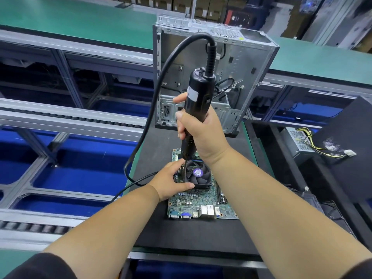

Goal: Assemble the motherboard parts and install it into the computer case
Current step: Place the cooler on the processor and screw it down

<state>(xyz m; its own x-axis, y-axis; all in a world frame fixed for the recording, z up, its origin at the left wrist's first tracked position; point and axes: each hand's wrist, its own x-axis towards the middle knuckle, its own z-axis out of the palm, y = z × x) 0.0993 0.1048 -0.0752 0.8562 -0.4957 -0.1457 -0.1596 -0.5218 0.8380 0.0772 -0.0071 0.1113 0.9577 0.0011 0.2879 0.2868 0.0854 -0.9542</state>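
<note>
gripping one black electric screwdriver with a thick black cord (pixel 198 101), my right hand (pixel 198 135) wraps its fingers round the barrel and holds the tool upright, its lower end down at the left edge of one black square cooler fan with a purple round label (pixel 198 175). my left hand (pixel 171 181) rests on the board beside that fan, thumb stretched along the fan's near side and fingers curled against its left side, steadying it. the fan sits on one green rectangular motherboard (pixel 201 206), which lies flat on one black mat (pixel 193 234) on the bench in front of me, with its row of ports, one of them blue, facing me. the screwdriver's tip is hidden behind my fingers, so i cannot tell what it touches.

one grey metal computer case with its side open (pixel 213 77) stands upright at the far end of the mat, well apart from the motherboard, with loose black wires inside it. off to my right, one grey metal power supply with yellow and black wires (pixel 298 141) sits in a black tray. the cord loops from the top of the screwdriver down past my left wrist. both my forearms are bare, and i see two dark sleeves at the bottom edge.
</note>
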